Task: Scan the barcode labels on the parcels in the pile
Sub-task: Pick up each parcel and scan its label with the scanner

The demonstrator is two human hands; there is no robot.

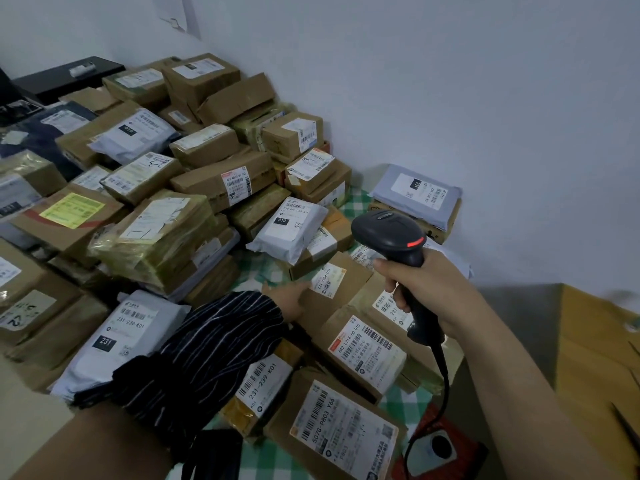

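Observation:
A big pile of brown cardboard parcels (221, 181) and grey mailer bags fills the table, most with white barcode labels facing up. My right hand (426, 292) grips the handle of a black corded barcode scanner (391, 233); its red light is on and its head points left over the pile. My left hand (287, 299) reaches forward from a striped sleeve and rests with straight fingers on a brown parcel (346, 282), just beside its white barcode label (327, 280). The scanner head hangs a little above and right of that label.
A green checked cloth (263, 265) covers the table. White wall runs along the right. A grey mailer (419, 192) on a box sits apart by the wall. A red scanner stand (443, 445) lies at the near edge. A yellow carton (595, 358) stands right.

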